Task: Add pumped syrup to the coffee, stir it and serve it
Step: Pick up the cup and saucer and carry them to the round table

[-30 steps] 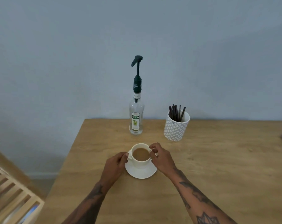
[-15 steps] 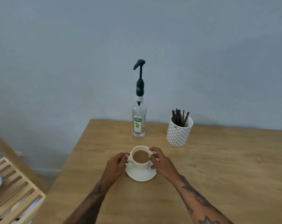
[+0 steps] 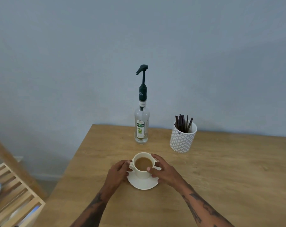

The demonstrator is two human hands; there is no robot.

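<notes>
A cream cup of milky coffee stands on a white saucer near the table's left part. My left hand pinches the cup's handle on its left side. My right hand wraps the cup's right side, fingers on the rim and wall. Behind the cup, a clear syrup bottle with a dark green pump stands upright, its spout pointing left. To the bottle's right a white patterned pot holds several dark stirrers.
The wooden table meets a blue-grey wall at the back; its left edge runs diagonally beside the cup. A slatted wooden rack with a metal object stands lower left, off the table.
The view has shifted slightly, so bottle and pot sit lower and further right. My right hand's fingers have closed more around the cup. The cup stays on the saucer.
</notes>
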